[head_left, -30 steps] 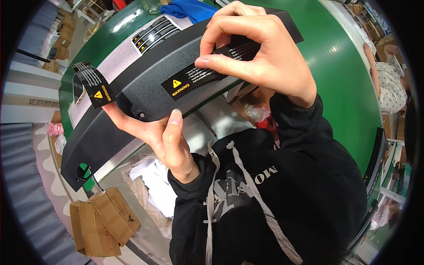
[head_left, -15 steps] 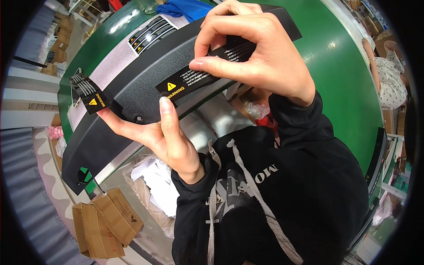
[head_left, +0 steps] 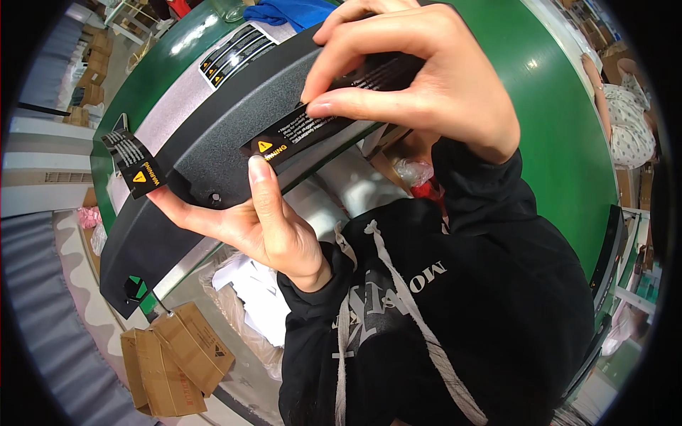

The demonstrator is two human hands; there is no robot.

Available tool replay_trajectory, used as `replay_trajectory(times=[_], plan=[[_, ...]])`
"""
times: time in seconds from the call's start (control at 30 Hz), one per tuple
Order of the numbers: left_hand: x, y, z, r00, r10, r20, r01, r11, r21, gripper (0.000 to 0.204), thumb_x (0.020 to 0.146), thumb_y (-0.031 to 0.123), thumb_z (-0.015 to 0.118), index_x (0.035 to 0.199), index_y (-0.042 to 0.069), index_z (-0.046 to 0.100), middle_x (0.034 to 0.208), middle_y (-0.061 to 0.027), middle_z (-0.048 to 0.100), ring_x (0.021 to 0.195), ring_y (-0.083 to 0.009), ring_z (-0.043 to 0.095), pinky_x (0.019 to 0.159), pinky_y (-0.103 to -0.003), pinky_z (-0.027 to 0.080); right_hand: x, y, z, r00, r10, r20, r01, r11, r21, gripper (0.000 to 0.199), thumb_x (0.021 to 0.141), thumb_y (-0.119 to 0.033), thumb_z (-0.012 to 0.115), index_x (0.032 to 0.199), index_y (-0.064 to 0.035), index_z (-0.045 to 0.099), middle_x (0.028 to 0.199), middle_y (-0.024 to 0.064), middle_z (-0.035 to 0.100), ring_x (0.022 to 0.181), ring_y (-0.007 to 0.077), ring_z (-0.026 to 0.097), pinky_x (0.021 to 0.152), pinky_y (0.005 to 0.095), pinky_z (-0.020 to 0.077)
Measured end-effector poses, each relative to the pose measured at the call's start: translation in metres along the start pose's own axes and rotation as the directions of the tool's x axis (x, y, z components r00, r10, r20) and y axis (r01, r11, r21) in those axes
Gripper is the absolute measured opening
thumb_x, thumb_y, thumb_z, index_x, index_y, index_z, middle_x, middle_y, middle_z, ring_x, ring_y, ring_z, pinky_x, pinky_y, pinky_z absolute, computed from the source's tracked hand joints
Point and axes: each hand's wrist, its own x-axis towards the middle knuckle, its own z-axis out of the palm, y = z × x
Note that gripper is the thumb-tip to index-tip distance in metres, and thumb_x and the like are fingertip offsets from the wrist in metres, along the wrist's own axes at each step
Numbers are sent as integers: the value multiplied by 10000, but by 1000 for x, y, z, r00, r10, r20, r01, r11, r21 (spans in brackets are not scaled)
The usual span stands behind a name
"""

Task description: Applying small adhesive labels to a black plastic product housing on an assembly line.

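Note:
A long, curved black panel (head_left: 206,145) lies slantwise in front of me. On its near part, a black sticker (head_left: 288,135) with a yellow triangle and white print is held tilted. My right hand (head_left: 444,78) pinches the sticker's upper edge between thumb and forefinger; its other fingers curl behind. With its thumb, my left hand (head_left: 273,238) presses the sticker's left end. The left forefinger stretches out apart from the thumb, and a second black sticker (head_left: 131,163) hangs at its tip. The remaining left fingers are hidden.
Beyond the panel, a sheet of similar stickers (head_left: 234,55) lies on a pale strip over the green table (head_left: 547,135). A blue cloth (head_left: 288,13) is at the far edge. Below left are cardboard boxes (head_left: 170,362) and a bag of white paper (head_left: 252,295). Another person (head_left: 625,121) is at right.
My right fingers have slid a little left along the sticker, which now tilts more. The left hand has shifted slightly left, and the second sticker has swung at its fingertip.

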Motion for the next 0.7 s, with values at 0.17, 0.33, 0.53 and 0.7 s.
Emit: replay_trajectory(times=[0.17, 0.33, 0.53, 0.7], plan=[[2, -2, 2, 999, 38, -7, -38, 998, -41, 824, 810, -90, 513, 1480, 106, 76, 1497, -163, 155, 1324, -261, 304, 1083, -407, 297, -3, -14, -17, 851, 525, 1, -489, 793, 362, 217, 624, -117, 849, 788, -51, 722, 755, 20, 636, 720, 130, 576, 613, 243, 450], [3, -5, 2, 998, 70, -3, -70, 997, -26, 828, 796, -100, 504, 1479, 111, 86, 1484, -172, 195, 1318, -284, 321, 1092, -420, 294, -9, -10, -28, 817, 573, 56, -571, 794, 208, 276, 574, -87, 882, 783, -17, 717, 789, 46, 653, 688, 86, 566, 592, 217, 439], [2, -5, 2, 999, 50, -16, -50, 998, -23, 837, 784, -100, 501, 1479, 116, 88, 1480, -183, 200, 1321, -291, 319, 1098, -425, 286, -14, -2, -26, 819, 571, 53, -570, 803, 174, 262, 579, -120, 881, 749, -21, 709, 763, 45, 640, 656, 86, 562, 579, 210, 431], [0, -5, 2, 999, 49, -18, -48, 999, 22, 830, 792, -84, 502, 1481, 121, 85, 1478, -192, 198, 1324, -296, 317, 1098, -429, 282, -17, -1, -26, 823, 566, 58, -566, 804, 184, 261, 586, -134, 875, 754, -25, 708, 735, 42, 629, 654, 85, 569, 582, 204, 437]])
